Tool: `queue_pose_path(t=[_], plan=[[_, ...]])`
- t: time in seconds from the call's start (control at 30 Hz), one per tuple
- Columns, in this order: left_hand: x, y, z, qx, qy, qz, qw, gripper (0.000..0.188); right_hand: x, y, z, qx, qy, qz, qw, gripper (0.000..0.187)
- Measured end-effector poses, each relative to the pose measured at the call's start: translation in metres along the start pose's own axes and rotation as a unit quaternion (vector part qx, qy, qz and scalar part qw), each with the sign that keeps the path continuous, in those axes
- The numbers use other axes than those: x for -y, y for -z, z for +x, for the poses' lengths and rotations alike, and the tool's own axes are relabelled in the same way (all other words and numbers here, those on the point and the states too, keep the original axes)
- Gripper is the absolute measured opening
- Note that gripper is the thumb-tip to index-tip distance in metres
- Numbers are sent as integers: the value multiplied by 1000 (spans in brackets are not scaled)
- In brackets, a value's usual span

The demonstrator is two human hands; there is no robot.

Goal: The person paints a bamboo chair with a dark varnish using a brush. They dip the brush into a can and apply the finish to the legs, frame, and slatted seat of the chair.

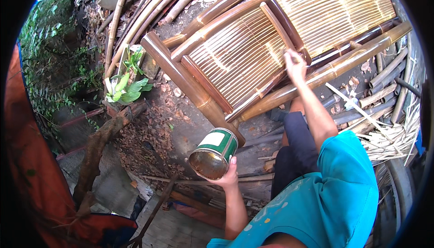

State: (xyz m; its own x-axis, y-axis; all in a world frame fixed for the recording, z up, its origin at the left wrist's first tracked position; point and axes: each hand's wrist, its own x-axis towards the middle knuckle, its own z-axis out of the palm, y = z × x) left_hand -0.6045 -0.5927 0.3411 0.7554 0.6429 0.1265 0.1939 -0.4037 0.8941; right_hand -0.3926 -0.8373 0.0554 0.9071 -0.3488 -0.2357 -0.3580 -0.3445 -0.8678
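Observation:
My left hand (229, 178) grips a round can (227, 140), green with a pale label. The can is tilted with its mouth toward me, and its inside is brownish and stained. Farther up and to the right, my right hand (296, 69) is closed at the dark inner rail of a glossy brown bamboo lounge frame (194, 83). Whatever its fingers hold is too small and hidden to name. Thin bamboo slats (239, 53) fill the frame beside this hand, shining in the light.
Long bamboo poles (135, 22) lie at the upper left, near a leafy potted plant (129, 89). Cut poles and pale split strips (384, 135) are piled at the right. A rough branch (97, 151) and an orange tarp (27, 157) stand at the left. Dry leaves litter the ground.

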Motion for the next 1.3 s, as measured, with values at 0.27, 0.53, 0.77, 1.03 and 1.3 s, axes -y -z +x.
queue_pose_path(t=[0.27,0.53,0.77,1.03,1.3], plan=[[3,0,-1,-6,51,24,998,103,70,-85,-96,260,212,99,937,15],[0,-8,3,-38,27,22,999,84,56,-114,-10,79,216,151,961,15],[-10,-13,4,-84,71,11,994,102,91,-127,71,155,21,150,976,14],[-4,-20,11,-74,17,1,997,81,132,-225,20,221,158,313,910,21],[-5,-8,-12,-114,29,31,993,80,82,-103,139,152,33,-31,987,27]])
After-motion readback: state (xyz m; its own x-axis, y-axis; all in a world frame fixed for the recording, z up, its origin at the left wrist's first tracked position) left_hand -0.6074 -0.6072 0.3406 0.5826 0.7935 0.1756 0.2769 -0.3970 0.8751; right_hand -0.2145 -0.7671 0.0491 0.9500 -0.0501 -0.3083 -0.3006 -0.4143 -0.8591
